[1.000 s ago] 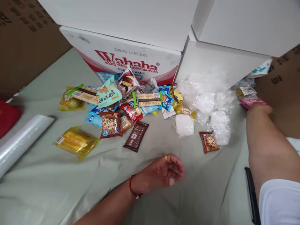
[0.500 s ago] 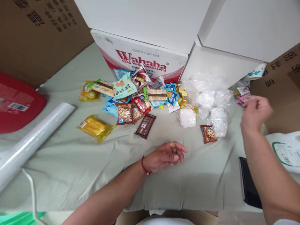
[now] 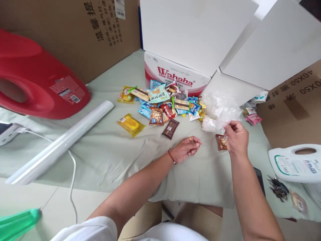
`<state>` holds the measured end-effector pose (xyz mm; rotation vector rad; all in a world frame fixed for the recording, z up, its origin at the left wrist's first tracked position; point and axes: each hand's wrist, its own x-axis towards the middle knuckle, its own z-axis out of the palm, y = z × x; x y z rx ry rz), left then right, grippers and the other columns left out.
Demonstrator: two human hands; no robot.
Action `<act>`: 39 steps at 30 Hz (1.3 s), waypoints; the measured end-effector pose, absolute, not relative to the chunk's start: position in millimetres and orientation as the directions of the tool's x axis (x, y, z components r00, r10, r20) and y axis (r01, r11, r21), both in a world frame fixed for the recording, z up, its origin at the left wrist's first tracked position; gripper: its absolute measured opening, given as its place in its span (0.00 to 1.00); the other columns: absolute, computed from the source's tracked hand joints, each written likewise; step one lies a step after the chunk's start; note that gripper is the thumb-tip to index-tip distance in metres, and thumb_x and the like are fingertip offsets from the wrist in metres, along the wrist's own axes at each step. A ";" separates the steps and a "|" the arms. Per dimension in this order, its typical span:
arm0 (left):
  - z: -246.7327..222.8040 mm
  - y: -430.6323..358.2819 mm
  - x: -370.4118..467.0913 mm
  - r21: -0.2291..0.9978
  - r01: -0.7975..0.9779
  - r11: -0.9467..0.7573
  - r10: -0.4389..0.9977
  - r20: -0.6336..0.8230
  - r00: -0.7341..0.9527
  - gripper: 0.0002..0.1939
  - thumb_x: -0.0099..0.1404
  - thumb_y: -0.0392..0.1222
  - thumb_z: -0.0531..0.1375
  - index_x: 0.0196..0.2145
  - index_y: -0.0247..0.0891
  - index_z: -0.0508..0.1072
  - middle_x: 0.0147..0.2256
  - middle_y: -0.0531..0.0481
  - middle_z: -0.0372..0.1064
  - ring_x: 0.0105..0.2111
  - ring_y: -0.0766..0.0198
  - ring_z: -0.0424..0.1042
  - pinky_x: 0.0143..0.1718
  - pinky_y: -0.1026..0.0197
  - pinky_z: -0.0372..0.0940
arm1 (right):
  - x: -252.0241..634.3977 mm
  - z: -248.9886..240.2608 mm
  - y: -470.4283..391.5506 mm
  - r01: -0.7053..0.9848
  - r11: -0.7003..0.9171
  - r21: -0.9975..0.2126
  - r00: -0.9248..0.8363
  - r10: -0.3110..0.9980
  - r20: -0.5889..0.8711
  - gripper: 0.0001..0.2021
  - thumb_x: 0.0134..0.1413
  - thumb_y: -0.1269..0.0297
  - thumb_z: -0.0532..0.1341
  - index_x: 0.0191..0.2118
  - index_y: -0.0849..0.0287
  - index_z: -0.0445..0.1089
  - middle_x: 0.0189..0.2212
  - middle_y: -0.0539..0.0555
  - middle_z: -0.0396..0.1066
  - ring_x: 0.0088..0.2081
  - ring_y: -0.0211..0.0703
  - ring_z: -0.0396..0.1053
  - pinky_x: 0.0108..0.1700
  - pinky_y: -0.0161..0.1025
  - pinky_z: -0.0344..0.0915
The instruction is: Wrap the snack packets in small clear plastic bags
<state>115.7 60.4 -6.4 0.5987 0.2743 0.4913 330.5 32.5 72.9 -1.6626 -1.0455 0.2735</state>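
Observation:
My left hand [image 3: 187, 148] rests low over the cloth with its fingers curled and thumb near the fingertips; whether anything is between them is too small to tell. My right hand [image 3: 236, 136] pinches the edge of a clear plastic wrapping [image 3: 223, 107]. Just left of that hand, partly covered by it, lies a brown cookie packet [image 3: 221, 142]. A dark brown bar [image 3: 171, 129] lies beyond my left hand, with a yellow packet [image 3: 130, 125] farther left. Behind them is a pile of snack packets [image 3: 160, 103].
A white Wahaha box [image 3: 175, 75] stands behind the pile. At left are a red jug [image 3: 47, 73] and a plastic film roll [image 3: 62, 142]. At right are a white bottle [image 3: 293, 164], keys [image 3: 279, 189], a dark phone [image 3: 259, 180] and pink packets [image 3: 253, 118].
My right hand has moved left from beside the pink packets to the clear plastic and now grips it. The view has shifted, showing more of the red jug and the keys.

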 end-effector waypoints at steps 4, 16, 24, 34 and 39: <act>-6.0 58.4 121.4 0.606 -0.422 0.674 0.601 -0.119 0.790 0.28 0.52 0.61 0.74 0.37 0.38 0.68 0.33 0.54 0.68 0.27 0.73 0.64 0.27 0.68 0.53 | 287.8 48.6 -8.0 0.151 -0.015 -0.988 0.588 0.805 0.078 0.17 0.46 0.51 0.72 0.34 0.55 0.70 0.24 0.44 0.63 0.22 0.32 0.53 0.24 0.33 0.51; -21.9 58.8 123.0 0.642 -0.471 0.605 0.680 -0.109 0.725 0.24 0.46 0.50 0.77 0.31 0.36 0.70 0.31 0.54 0.68 0.32 0.69 0.67 0.34 0.65 0.59 | 257.2 14.3 -65.4 0.032 -0.047 -0.998 0.666 0.745 -0.014 0.16 0.44 0.55 0.74 0.36 0.57 0.75 0.27 0.47 0.68 0.27 0.34 0.60 0.29 0.34 0.58; -12.2 61.2 114.5 0.562 -0.478 0.676 0.634 -0.111 0.765 0.28 0.49 0.52 0.78 0.34 0.39 0.65 0.36 0.53 0.72 0.39 0.63 0.75 0.42 0.59 0.67 | 269.7 25.5 -86.2 -0.523 0.065 -0.850 0.593 0.745 -0.307 0.23 0.30 0.68 0.79 0.34 0.57 0.68 0.25 0.41 0.62 0.22 0.25 0.53 0.20 0.24 0.51; -14.7 49.0 121.5 0.798 -0.328 0.505 0.623 -0.074 0.779 0.25 0.45 0.50 0.77 0.27 0.35 0.67 0.32 0.55 0.66 0.33 0.70 0.66 0.38 0.62 0.65 | 239.0 17.7 -76.0 -0.545 0.017 -0.838 0.547 0.765 -0.340 0.21 0.37 0.67 0.79 0.36 0.57 0.69 0.27 0.41 0.64 0.21 0.24 0.55 0.19 0.24 0.55; -14.0 59.2 115.7 0.689 -0.380 0.617 0.606 -0.107 0.788 0.19 0.46 0.42 0.73 0.22 0.36 0.64 0.32 0.53 0.67 0.32 0.70 0.66 0.36 0.62 0.63 | 251.9 18.0 -77.2 -0.660 0.075 -0.747 0.492 0.795 -0.355 0.18 0.42 0.69 0.76 0.33 0.57 0.66 0.25 0.42 0.61 0.22 0.26 0.56 0.20 0.24 0.56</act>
